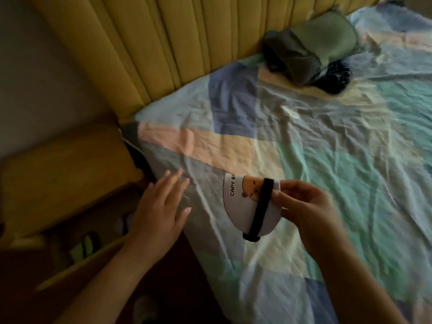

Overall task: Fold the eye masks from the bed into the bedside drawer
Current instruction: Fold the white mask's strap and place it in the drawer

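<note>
One eye mask (247, 206) in play, folded in half, white with a cartoon animal face and the letters "CAPY BA" showing, black elastic strap (258, 211) running diagonally across its front. Pinched at its right edge by the right hand (306, 209), grip closed on the mask with thumb and fingertips, held just above the bed (327, 160) near its left edge. Left hand (161, 206) open and flat, fingers spread, grip holding nothing, hovering over the bed's edge beside the mask, not touching it. Down at lower left, open bedside drawer (77, 260) in pale wood, with a few small items lying inside, one light green with a dark band; too dim to say more. Above it, nightstand top (65, 174), yellowish wood. Further out, rumpled patchwork sheet (304, 136) in pastel blocks: pink, cream, blue, mint. Far back, against the padded yellow headboard (163, 43), a grey-green folded bundle (311, 47) resting on the bed, with a dark patterned cloth (334, 78) tucked just beside and partly under it.
</note>
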